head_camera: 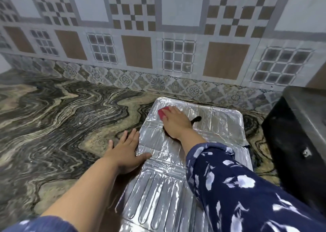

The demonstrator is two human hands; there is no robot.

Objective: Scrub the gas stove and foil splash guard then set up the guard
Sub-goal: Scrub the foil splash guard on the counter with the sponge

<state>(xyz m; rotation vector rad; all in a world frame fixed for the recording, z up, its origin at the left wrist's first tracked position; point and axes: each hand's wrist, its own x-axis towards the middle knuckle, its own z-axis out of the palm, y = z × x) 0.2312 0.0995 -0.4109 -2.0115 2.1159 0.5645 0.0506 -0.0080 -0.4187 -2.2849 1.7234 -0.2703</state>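
Flat on the marbled stone counter (pixel 58 119) lies the foil splash guard (pixel 208 136), unfolded, its ribbed silver panels running from near the tiled wall (pixel 158 37) down toward the bottom of the head view. On its far panel the right hand (pixel 174 122) presses a red scrub pad (pixel 163 112) against the foil; the fingers lie over the pad's near edge, and whether they curl round it or simply push down on it cannot be told. A small dark object (pixel 196 119) pokes out just right of that hand, too unclear to name. The left hand (pixel 123 152) rests palm down with fingers straight and slightly spread, mostly on the counter beside the guard's left edge, the thumb reaching onto the foil and touching it. Both forearms come in from below, the right one in a dark blue sleeve (pixel 238 184) with a white leaf print crossing above the guard. At the right edge stands the black gas stove (pixel 296 140), just beside the guard, only its left end showing.
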